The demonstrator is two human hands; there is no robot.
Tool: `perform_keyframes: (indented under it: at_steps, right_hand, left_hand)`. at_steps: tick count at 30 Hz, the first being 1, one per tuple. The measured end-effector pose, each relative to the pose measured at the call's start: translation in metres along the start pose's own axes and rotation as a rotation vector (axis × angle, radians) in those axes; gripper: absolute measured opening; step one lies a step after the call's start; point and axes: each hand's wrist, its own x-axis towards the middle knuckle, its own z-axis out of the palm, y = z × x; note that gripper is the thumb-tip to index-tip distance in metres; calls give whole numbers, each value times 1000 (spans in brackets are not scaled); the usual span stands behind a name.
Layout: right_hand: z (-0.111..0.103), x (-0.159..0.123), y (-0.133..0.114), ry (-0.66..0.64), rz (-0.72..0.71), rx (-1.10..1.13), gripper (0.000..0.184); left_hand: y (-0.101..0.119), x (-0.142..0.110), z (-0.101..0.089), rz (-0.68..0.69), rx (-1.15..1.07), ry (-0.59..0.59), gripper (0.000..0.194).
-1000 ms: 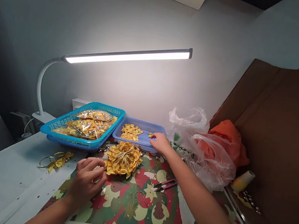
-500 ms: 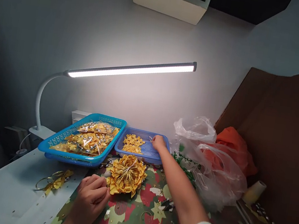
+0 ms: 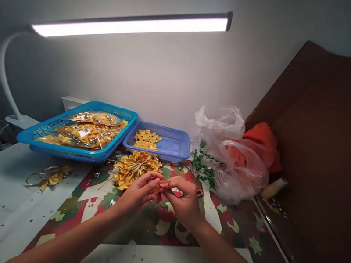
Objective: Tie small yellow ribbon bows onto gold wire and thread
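Observation:
My left hand (image 3: 142, 190) and my right hand (image 3: 184, 199) meet above the camouflage-patterned sheet, fingertips pinched close together. A thin gold cord (image 3: 169, 181) curves up from between the fingers of my right hand. My left fingers are closed on a small gold piece at the same spot, mostly hidden by the fingertips. Just behind my left hand lies a round bunch of gold bows (image 3: 136, 167), its cords gathered at the middle. Farther back, loose gold bows (image 3: 147, 138) fill the left part of a small blue-violet basket (image 3: 176, 156).
A turquoise basket (image 3: 121, 138) with clear bags of gold bows stands at the left. Near it lies a gold bow with a loop (image 3: 51, 177). Plastic bags (image 3: 239, 168) and green ties (image 3: 205, 167) are at the right, beside cardboard (image 3: 322, 128). A lamp (image 3: 132, 22) hangs above.
My right hand has come back from the small basket to meet my left hand, which has moved right, off the bunch's edge. The view has tilted down.

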Motion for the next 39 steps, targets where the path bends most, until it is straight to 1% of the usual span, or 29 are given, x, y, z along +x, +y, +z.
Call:
perform_keyframes:
  at_steps: [2, 3, 4, 6, 10, 14, 21, 25, 30, 32, 33, 36, 39]
  right_hand:
    - [-5, -12, 8, 102, 99, 90, 8]
    - [-7, -17, 11, 130, 137, 121, 6]
    - [-8, -21, 14, 146, 165, 142, 4]
    - [-8, -27, 17, 164, 215, 174, 8]
    - [-9, -30, 20, 203, 306, 231, 18]
    - [-11, -30, 24, 245, 372, 228, 20]
    - [-13, -31, 24, 268, 390, 152, 19]
    - [-17, -31, 24, 285, 381, 127, 18]
    - [-23, -30, 28, 301, 350, 95, 23]
    - [-24, -30, 27, 283, 339, 88, 22]
    - [-25, -30, 26, 250, 327, 75, 20]
    - [-29, -28, 20, 80, 227, -32, 15]
    - [-33, -27, 15, -87, 58, -205, 33]
  left_hand:
    - [-7, 3, 6, -58, -52, -47, 42]
    - [-10, 4, 8, -79, -64, -65, 41]
    - [-14, 3, 8, -95, -69, -78, 40]
    - [-19, 1, 7, -115, -60, -88, 35]
    - [-21, -6, 4, -108, -7, -59, 32]
    - [-18, -12, 2, -55, 53, -18, 25]
    - [-18, -15, 1, 49, 166, 14, 15]
    - [-17, -16, 1, 65, 191, 3, 12]
    - [-19, -15, 1, 87, 214, 9, 10]
    - [-20, -15, 1, 96, 221, 11, 10]
    - [-21, -16, 1, 101, 224, 12, 10]
    - [-23, -18, 2, 116, 231, 19, 9]
    - [-24, -20, 2, 124, 232, 20, 9]
